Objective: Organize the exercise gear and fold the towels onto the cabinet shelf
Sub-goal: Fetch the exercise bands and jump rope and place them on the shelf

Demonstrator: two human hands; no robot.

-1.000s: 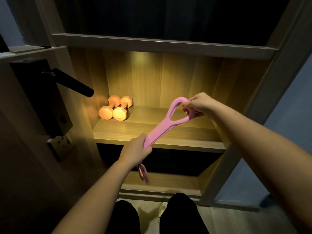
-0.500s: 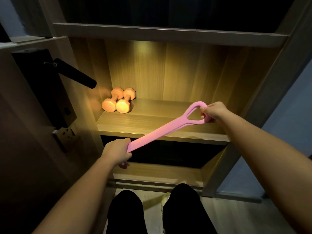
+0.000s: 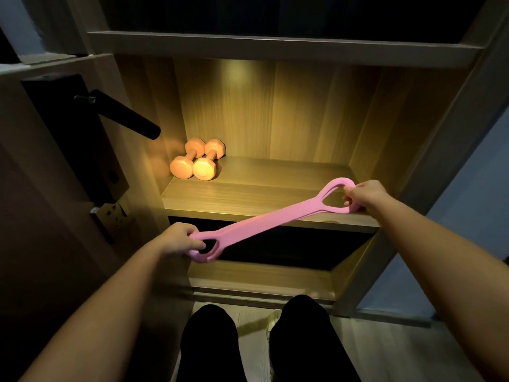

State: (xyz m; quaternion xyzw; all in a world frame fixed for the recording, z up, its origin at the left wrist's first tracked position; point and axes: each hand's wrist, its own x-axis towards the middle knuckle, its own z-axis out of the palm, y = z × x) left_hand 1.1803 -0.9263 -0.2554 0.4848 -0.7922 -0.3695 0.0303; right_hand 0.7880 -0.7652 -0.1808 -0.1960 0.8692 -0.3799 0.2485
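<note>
Pink stretch band (image 3: 264,224) now runs straight and slanting between both hands, where a second ago it hung bent, with one loop dangling below the left fist. The left hand (image 3: 180,239) has slid from the middle of the strap down to that near loop and has its fingers curled through it, out in front of and lower than the lit shelf (image 3: 248,199). The right hand (image 3: 363,195) grips the far loop, which has come down over the shelf's front right corner; whether it touches the board I cannot tell. Two dumbbells (image 3: 197,162) lie side by side at the back left of the shelf, well apart from the band. Drawn out flat like this, the band looks ready to be laid along the free front of the shelf.
</note>
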